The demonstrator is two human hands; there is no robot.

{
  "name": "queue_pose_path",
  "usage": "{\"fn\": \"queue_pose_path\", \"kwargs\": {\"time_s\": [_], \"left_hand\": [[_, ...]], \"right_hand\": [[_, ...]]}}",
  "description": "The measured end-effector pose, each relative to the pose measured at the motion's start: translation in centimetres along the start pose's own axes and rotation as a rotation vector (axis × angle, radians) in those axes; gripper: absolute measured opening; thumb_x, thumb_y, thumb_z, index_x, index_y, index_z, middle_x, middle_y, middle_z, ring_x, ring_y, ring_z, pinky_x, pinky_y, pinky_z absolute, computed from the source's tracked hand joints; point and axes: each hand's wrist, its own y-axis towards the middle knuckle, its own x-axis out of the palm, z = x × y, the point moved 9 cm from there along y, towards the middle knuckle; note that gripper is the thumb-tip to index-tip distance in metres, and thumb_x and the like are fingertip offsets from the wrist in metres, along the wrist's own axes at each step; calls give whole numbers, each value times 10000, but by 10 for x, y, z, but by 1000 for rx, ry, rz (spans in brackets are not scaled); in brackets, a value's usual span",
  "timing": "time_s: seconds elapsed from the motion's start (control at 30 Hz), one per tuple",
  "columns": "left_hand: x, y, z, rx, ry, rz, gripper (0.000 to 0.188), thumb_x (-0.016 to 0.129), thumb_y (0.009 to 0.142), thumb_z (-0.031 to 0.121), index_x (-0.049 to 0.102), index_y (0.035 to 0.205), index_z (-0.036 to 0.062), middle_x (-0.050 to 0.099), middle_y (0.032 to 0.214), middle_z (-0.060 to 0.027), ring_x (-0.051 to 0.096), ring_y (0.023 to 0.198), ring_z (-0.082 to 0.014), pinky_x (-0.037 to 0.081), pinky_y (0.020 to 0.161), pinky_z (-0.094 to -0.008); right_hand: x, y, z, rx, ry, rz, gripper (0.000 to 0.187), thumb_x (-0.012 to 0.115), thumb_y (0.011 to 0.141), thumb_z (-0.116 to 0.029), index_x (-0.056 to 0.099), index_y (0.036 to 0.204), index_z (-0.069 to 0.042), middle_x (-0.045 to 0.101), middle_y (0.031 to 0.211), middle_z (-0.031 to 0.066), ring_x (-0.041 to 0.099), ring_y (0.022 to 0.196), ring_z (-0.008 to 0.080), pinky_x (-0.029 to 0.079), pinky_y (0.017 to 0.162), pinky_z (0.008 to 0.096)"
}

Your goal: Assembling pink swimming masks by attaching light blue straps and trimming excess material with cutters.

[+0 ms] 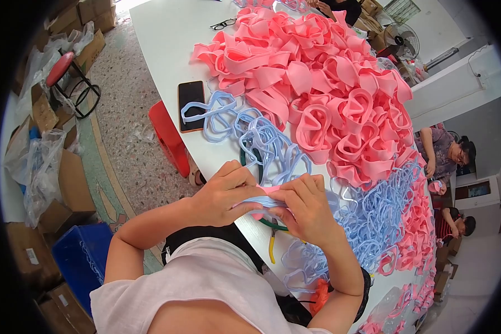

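Observation:
Above the near table edge, my left hand (pixel 227 192) and my right hand (pixel 309 210) are closed close together. Between them they pinch a light blue band (pixel 264 201) with pink band material (pixel 270 190) against it; my fingers cover much of both. Beneath my hands part of a dark green ring (pixel 274 225) shows, beside a yellow tool handle (pixel 272 248). Just beyond my hands lies a loose tangle of light blue loops (pixel 261 139). A big heap of wide, soft pink loops (pixel 317 78) spreads behind it.
A phone (pixel 190 94) and glasses (pixel 224 24) lie on the white table (pixel 161 39). More blue loops (pixel 362 222) pile up right of my hands. A red stool (pixel 170 139), a blue bin (pixel 82 259) and cartons stand left. Other people (pixel 445 150) work across the table.

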Motion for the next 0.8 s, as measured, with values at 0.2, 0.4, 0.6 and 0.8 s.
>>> {"fn": "queue_pose_path", "kwargs": {"time_s": [0.2, 0.4, 0.6, 0.8], "left_hand": [[-11, -3, 12, 123, 97, 2, 301, 775, 735, 187, 685, 989, 54, 532, 847, -38, 474, 799, -220, 379, 748, -340], [-8, -7, 7, 151, 82, 3, 298, 773, 736, 209, 684, 978, 60, 542, 851, -37, 482, 791, -218, 375, 743, -335], [-13, -4, 13, 197, 211, 28, 340, 784, 701, 244, 683, 973, 66, 537, 847, -26, 491, 794, -203, 378, 735, -340], [-8, 1, 15, 173, 355, -38, 335, 783, 696, 241, 671, 961, 70, 523, 871, -24, 501, 805, -200, 394, 718, -328]], "right_hand": [[-1, 0, -2, -8, 60, -26, 279, 742, 762, -181, 630, 990, -66, 558, 909, 47, 507, 834, 236, 351, 731, 370], [9, -6, 0, -40, 121, 52, 265, 740, 768, -168, 625, 981, -62, 554, 896, 59, 497, 800, 246, 348, 695, 369], [9, -4, 2, -39, 35, 55, 279, 749, 758, -174, 639, 988, -62, 564, 887, 42, 500, 791, 233, 339, 684, 361], [1, -2, 1, -12, -21, 135, 307, 754, 759, -149, 649, 1039, -82, 580, 900, 39, 517, 795, 226, 342, 678, 359]]}}
